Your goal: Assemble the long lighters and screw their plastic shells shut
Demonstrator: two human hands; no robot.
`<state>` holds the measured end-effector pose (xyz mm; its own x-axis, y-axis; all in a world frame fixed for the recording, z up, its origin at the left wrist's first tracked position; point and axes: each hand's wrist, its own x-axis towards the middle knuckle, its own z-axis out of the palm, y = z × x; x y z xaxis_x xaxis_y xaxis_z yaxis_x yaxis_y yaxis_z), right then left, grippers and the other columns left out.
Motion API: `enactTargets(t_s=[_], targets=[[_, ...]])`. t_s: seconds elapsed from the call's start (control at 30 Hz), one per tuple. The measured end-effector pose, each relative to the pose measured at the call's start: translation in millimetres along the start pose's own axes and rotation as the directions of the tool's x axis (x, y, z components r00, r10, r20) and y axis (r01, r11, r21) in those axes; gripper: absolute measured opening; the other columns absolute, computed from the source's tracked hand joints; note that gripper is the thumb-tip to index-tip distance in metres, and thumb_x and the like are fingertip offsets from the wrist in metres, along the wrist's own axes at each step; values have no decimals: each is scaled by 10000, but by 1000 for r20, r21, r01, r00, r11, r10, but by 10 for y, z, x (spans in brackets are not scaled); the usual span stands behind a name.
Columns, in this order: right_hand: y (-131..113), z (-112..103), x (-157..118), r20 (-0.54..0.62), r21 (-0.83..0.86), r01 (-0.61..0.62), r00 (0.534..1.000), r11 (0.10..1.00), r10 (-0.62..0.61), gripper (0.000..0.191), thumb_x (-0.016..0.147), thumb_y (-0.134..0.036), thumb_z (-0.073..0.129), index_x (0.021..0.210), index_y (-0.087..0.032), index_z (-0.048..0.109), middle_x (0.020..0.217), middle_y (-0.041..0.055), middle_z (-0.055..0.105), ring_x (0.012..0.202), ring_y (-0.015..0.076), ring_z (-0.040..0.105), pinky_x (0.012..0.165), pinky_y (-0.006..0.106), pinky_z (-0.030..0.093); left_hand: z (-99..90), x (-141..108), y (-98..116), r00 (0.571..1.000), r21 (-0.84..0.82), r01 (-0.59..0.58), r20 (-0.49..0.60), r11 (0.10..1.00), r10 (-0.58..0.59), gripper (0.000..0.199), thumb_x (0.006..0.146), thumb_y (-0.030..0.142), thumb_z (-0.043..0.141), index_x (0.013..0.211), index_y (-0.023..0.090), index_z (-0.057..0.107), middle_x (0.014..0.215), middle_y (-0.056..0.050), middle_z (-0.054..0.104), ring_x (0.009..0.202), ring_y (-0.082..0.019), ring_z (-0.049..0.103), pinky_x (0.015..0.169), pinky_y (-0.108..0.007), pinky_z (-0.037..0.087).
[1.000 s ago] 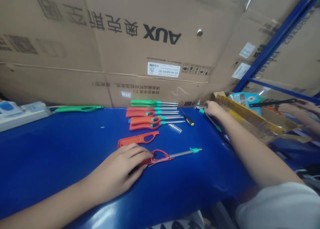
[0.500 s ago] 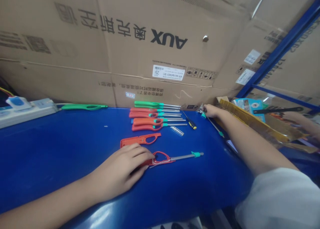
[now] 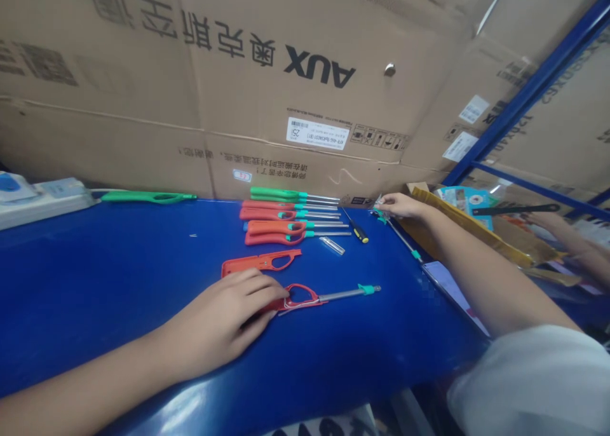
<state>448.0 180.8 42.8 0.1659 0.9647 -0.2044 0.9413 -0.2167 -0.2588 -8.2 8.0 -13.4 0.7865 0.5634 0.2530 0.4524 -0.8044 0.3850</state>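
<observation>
— Down around 7 o'clock, got eyes on the left hand (image 3: 243, 302)?

— Yep. Seeing it curled over the handle of an opened red utility lighter (image 3: 325, 298), definitely gripping. Can place that lighter at 6 o'clock on the blue table (image 3: 119, 296), with its metal barrel aimed toward 3 and a teal piece (image 3: 366, 289) near the tip.

— And over at 3?

— Got the right hand (image 3: 400, 205) there, fingertips down at some tiny bits (image 3: 380, 212) by the cardboard. Can't tell whether it's pinching anything, honestly. Too small and blurry.

— More lighters around?

— Yeah, dead centre: spotted a row of lighters (image 3: 269, 215), green up top, then red, then orange-red, all with barrels toward 3. Also seeing a loose orange casing half (image 3: 248, 262) at 7, just beyond the left hand, and a green lighter casing (image 3: 143, 197) at 9, beside a white power strip (image 3: 57, 201).

— Anything else?

— Can make out a black-and-yellow screwdriver (image 3: 360, 234) at 4, a clear plastic piece (image 3: 332, 245) at 5, and a big AUX carton (image 3: 229, 99) at 12 with upside-down lettering.
</observation>
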Motion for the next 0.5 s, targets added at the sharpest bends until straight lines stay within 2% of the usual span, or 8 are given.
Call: enactTargets(t_s=[0.2, 0.5], targets=[[29, 1, 14, 76, 8, 21, 997, 1000, -21, 355, 983, -369, 612, 1277, -172, 601, 1280, 101, 623, 1082, 223, 647, 913, 438, 570, -4, 13, -11, 1000, 2, -8, 0, 1000, 8, 282, 1023, 206, 442, 1242, 271, 608, 1220, -35, 670, 1133, -211, 608, 974, -364, 509], [112, 111, 161, 70, -98, 116, 992, 988, -109, 361, 980, -367, 616, 1283, -171, 598, 1288, 101, 619, 1092, 229, 644, 918, 443, 568, 4, 14, -10, 1000, 16, -7, 0, 1000, 7, 282, 1022, 208, 442, 1237, 272, 612, 1211, -36, 675, 1126, -211, 614, 980, -363, 509]])
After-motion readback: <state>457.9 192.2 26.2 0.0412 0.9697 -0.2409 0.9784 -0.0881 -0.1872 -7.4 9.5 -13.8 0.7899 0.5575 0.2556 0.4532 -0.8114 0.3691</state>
